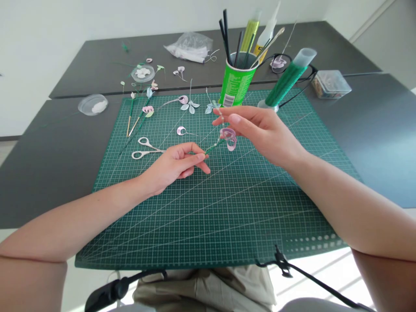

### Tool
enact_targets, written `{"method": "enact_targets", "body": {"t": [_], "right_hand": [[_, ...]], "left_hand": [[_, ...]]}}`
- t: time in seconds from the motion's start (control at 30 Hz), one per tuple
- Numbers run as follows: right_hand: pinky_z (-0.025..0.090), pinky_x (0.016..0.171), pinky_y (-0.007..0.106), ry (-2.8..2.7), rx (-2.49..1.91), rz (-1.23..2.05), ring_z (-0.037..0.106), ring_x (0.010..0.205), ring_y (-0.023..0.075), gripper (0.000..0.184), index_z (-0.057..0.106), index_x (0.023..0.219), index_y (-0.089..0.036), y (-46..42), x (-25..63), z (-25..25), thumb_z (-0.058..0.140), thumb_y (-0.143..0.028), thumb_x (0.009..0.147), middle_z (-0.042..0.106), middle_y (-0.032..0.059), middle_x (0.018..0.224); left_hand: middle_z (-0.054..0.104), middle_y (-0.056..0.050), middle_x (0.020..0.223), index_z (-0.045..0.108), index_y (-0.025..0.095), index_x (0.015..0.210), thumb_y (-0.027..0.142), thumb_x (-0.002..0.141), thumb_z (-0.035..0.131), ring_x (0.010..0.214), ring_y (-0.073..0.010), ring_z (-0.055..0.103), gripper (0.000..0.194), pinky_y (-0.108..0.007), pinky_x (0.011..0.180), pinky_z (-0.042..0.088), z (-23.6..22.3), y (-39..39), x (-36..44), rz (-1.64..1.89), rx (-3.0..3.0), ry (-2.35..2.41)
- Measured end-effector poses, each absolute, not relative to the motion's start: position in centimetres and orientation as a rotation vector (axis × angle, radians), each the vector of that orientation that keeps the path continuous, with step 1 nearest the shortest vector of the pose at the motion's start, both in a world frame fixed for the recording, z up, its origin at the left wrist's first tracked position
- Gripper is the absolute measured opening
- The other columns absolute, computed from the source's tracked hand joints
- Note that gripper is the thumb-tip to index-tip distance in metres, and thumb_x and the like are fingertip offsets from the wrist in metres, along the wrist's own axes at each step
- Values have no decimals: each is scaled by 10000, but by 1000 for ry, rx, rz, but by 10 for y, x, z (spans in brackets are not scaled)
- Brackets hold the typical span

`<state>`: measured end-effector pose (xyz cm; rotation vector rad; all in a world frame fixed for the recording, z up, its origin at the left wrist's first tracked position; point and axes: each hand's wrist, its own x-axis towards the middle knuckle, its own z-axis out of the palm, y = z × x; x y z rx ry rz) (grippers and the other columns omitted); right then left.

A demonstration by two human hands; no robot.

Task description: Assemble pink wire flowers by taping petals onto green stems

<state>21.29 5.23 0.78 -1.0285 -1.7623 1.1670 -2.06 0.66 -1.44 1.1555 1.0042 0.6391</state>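
Observation:
My left hand is closed, thumb and index finger pinching the green stem of a small craft flower. Its pale purple petals hang in looped curls just right of that pinch, over the cutting mat. My right hand is above the flower, thumb near bent fingers. A thin, pale strand with small bead-like spots runs up from the flower across these fingertips, which seem closed on it; the exact contact is hard to make out. White-handled scissors lie beside my left hand, their blades partly hidden behind it.
The green cutting mat covers the table's front. A green can with sticks stands behind my right hand, near a tube of green material. Loose petals and leaves, shallow dishes, a plastic bag and a clear box lie around.

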Motion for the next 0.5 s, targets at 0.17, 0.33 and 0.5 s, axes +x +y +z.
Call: {"method": "enact_targets", "body": {"t": [0.17, 0.33, 0.5], "right_hand": [[526, 682, 343, -1906, -1129, 937, 658, 705, 175, 431, 786, 805, -205, 49, 212, 4, 721, -605, 950, 741, 40, 750], [474, 519, 306, -1871, -1121, 1092, 604, 572, 143, 450, 702, 673, -220, 54, 213, 4, 729, -570, 955, 678, 24, 641], [455, 474, 290, -1796, -1096, 1228, 623, 557, 143, 544, 717, 708, -223, 59, 212, 4, 719, -739, 881, 679, 20, 642]], "left_hand": [[781, -32, 803, 593, 184, 882, 339, 979, 700, 460, -47, 346, 212, -211, 435, 220, -16, 6, -19, 694, 1139, 1061], [781, -31, 798, 596, 191, 896, 358, 959, 716, 468, -55, 371, 215, -212, 442, 247, -14, 5, -19, 670, 1178, 1045], [784, -37, 805, 598, 190, 881, 375, 950, 718, 469, -56, 374, 231, -212, 439, 252, -14, 5, -19, 680, 1175, 1070]]}}
